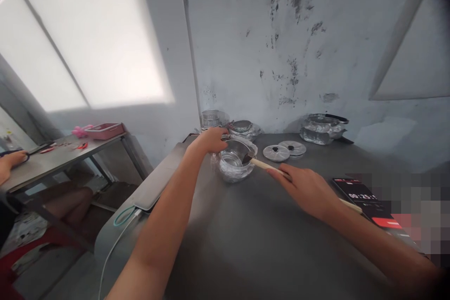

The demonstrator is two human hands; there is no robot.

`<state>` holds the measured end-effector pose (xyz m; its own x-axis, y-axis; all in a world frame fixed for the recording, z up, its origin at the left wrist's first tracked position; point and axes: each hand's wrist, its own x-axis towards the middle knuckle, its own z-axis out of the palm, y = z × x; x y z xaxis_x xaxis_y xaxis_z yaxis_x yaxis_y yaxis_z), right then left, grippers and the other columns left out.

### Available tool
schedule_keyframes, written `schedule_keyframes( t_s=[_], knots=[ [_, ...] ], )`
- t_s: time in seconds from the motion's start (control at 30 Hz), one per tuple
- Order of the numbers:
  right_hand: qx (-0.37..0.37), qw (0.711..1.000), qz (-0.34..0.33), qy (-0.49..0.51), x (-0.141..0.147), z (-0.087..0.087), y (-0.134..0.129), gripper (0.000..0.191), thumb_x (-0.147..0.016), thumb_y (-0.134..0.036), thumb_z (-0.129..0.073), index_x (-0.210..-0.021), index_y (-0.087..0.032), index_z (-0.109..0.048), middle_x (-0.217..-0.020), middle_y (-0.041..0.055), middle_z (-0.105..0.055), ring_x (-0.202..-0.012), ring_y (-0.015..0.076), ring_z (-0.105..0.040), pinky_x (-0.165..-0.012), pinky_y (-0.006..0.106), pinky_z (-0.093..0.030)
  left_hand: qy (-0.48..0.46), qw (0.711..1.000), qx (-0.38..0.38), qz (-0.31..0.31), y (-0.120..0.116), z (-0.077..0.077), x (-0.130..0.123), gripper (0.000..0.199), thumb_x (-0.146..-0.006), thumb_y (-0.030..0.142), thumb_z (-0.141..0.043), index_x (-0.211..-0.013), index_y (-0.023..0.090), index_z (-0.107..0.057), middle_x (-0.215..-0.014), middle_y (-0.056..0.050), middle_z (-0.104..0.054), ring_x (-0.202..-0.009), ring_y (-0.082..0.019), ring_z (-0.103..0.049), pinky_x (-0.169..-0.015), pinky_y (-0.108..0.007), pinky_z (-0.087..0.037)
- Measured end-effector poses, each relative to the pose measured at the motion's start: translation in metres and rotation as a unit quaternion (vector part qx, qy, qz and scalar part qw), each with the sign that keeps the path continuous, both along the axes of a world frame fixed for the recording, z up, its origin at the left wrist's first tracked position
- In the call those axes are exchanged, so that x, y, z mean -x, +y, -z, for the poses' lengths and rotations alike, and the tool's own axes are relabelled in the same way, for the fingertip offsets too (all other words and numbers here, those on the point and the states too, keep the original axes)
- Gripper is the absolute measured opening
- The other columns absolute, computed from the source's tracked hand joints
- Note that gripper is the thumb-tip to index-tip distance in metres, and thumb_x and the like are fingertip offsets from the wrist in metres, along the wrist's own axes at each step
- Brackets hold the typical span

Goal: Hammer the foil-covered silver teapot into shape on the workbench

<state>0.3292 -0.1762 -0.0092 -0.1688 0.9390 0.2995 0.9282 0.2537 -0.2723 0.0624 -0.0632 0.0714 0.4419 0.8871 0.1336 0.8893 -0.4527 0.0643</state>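
Observation:
A shiny metal pot [235,163] wrapped in clear plastic stands on the grey table in front of me. My left hand [212,140] grips its far left rim, with the fingers curled over the edge. In my right hand [304,185] is a brush [263,164] with a pale wooden handle. Its dark head reaches into the pot at the right side; whether it touches the inner wall I cannot tell. Two round lids [276,153] with black knobs lie flat to the right of the pot, partly overlapping.
Behind the pot stand a steamer-like metal pot [211,119] and another wrapped pot [242,126]. A wrapped pot [321,130] is at back right. A phone [365,201] showing a timer lies right; a laptop [158,180] with a cable lies left. Another person's hand [12,161] rests at a side table.

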Motion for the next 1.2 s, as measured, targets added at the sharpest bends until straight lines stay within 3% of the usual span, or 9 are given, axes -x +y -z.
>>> schedule_keyframes(
  t_s=[0.33, 0.47, 0.57, 0.67, 0.8, 0.87, 1.0, 1.1, 1.2],
  knots=[
    [0.039, 0.997, -0.022, 0.058, 0.003, 0.0, -0.004, 0.046, -0.1, -0.057, -0.027, -0.077, -0.025, -0.05, -0.065, 0.0011, -0.062, -0.061, 0.02, -0.058, -0.059, 0.03, -0.032, -0.028, 0.997, -0.067, -0.016, -0.001, 0.003, -0.006, 0.045, -0.089, 0.031, -0.053, -0.133, 0.022, -0.053, -0.103, -0.011, -0.069, -0.093, -0.031, -0.065, -0.075, -0.037, -0.05],
    [0.07, 0.994, -0.022, 0.081, 0.0, -0.005, -0.004, 0.038, -0.102, -0.05, -0.025, -0.082, -0.025, -0.045, -0.068, 0.0009, -0.062, -0.063, 0.0206, -0.059, -0.061, 0.031, -0.035, -0.049, 0.993, -0.11, -0.015, -0.004, 0.008, -0.02, 0.048, -0.092, 0.03, -0.049, -0.138, 0.02, -0.048, -0.127, -0.014, -0.058, -0.118, -0.035, -0.054, -0.087, -0.041, -0.048],
    [0.107, 0.989, -0.047, 0.092, -0.002, -0.008, -0.004, 0.028, -0.102, -0.043, -0.029, -0.086, -0.025, -0.044, -0.069, 0.0, -0.062, -0.061, 0.0193, -0.058, -0.06, 0.031, -0.037, -0.069, 0.991, -0.115, 0.024, -0.006, 0.01, -0.027, 0.047, -0.089, 0.026, -0.052, -0.136, 0.022, -0.051, -0.131, -0.012, -0.053, -0.118, -0.031, -0.055, -0.086, -0.035, -0.05],
    [0.14, 0.982, -0.07, 0.105, -0.005, -0.006, -0.004, 0.021, -0.1, -0.036, -0.033, -0.086, -0.025, -0.045, -0.071, 0.0004, -0.063, -0.061, 0.0183, -0.058, -0.061, 0.031, -0.04, -0.138, 0.985, -0.075, 0.077, -0.01, 0.005, -0.024, 0.039, -0.088, 0.031, -0.056, -0.127, 0.023, -0.055, -0.134, -0.01, -0.048, -0.111, -0.027, -0.059, -0.092, -0.034, -0.048],
    [0.17, 0.973, -0.088, 0.13, -0.007, -0.005, -0.006, 0.022, -0.098, -0.034, -0.035, -0.091, -0.024, -0.053, -0.074, 0.0017, -0.066, -0.062, 0.0186, -0.06, -0.06, 0.03, -0.043, -0.167, 0.971, 0.07, 0.155, -0.019, -0.012, -0.016, 0.038, -0.082, 0.05, -0.067, -0.109, 0.025, -0.058, -0.124, -0.006, -0.055, -0.106, -0.026, -0.059, -0.086, -0.034, -0.05],
    [0.189, 0.963, -0.104, 0.159, -0.006, -0.006, -0.009, 0.024, -0.097, -0.036, -0.038, -0.094, -0.023, -0.058, -0.076, 0.002, -0.068, -0.066, 0.0193, -0.062, -0.062, 0.03, -0.047, -0.157, 0.967, 0.129, 0.155, -0.025, -0.018, -0.014, 0.054, -0.076, 0.05, -0.073, -0.12, 0.027, -0.053, -0.115, -0.005, -0.058, -0.098, -0.026, -0.061, -0.078, -0.033, -0.052],
    [0.202, 0.949, -0.127, 0.209, 0.002, -0.012, -0.015, 0.027, -0.094, -0.041, -0.044, -0.099, -0.025, -0.065, -0.08, 0.0033, -0.07, -0.073, 0.0223, -0.065, -0.067, 0.032, -0.051, -0.145, 0.96, 0.168, 0.172, -0.032, -0.02, -0.013, 0.098, -0.067, 0.042, -0.079, -0.15, 0.036, -0.029, -0.14, -0.008, -0.043, -0.109, -0.029, -0.057, -0.081, -0.034, -0.051],
    [0.236, 0.943, -0.103, 0.21, 0.009, -0.012, -0.022, 0.03, -0.095, -0.044, -0.042, -0.099, -0.027, -0.066, -0.068, 0.0018, -0.067, -0.061, 0.0219, -0.063, -0.058, 0.032, -0.051, -0.112, 0.958, 0.217, 0.151, -0.033, -0.02, -0.011, 0.099, -0.065, 0.047, -0.081, -0.15, 0.04, -0.031, -0.146, -0.008, -0.035, -0.107, -0.03, -0.058, -0.079, -0.034, -0.052],
    [0.256, 0.94, -0.055, 0.219, 0.01, -0.006, -0.031, 0.032, -0.095, -0.048, -0.041, -0.1, -0.03, -0.068, -0.059, 0.0001, -0.063, -0.052, 0.0202, -0.059, -0.05, 0.029, -0.048, -0.118, 0.956, 0.227, 0.14, -0.033, -0.02, -0.01, 0.089, -0.068, 0.062, -0.075, -0.144, 0.036, -0.038, -0.137, -0.007, -0.044, -0.099, -0.027, -0.061, -0.075, -0.032, -0.051]
  ],
)
